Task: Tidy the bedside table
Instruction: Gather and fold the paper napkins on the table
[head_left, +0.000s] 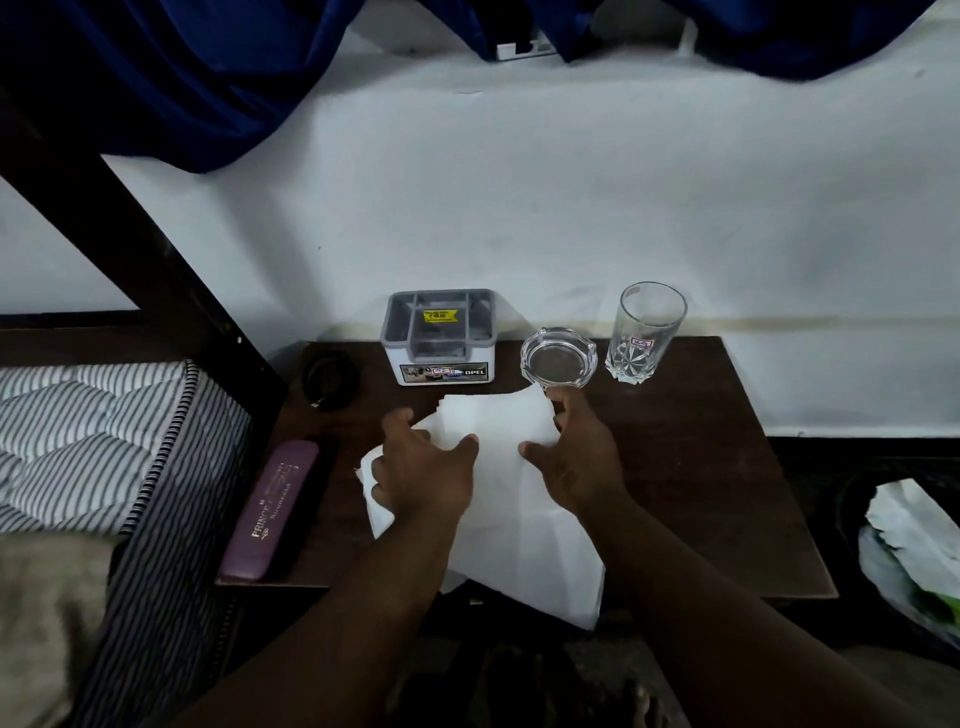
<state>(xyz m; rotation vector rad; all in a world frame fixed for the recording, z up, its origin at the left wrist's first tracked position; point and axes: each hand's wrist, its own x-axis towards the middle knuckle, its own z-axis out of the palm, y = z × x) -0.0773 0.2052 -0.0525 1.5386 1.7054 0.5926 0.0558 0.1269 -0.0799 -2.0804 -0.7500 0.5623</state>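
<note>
White sheets of paper (506, 499) lie spread on the dark wooden bedside table (701, 467) and hang over its front edge. My left hand (426, 467) rests on the left part of the sheets, fingers curled around their edge. My right hand (576, 452) presses on the right part, thumb on top, fingers at the far edge. A glass ashtray (558, 358) and an upright drinking glass (644, 332) stand at the back right. A white and grey organiser box (439, 338) stands at the back centre. A purple case (272, 509) lies along the left edge.
A dark round object (330, 376) sits at the table's back left corner. A striped mattress (93, 447) and dark bed frame are to the left. A dark bin with plastic bags (909, 551) stands on the floor at the right. The white wall is behind.
</note>
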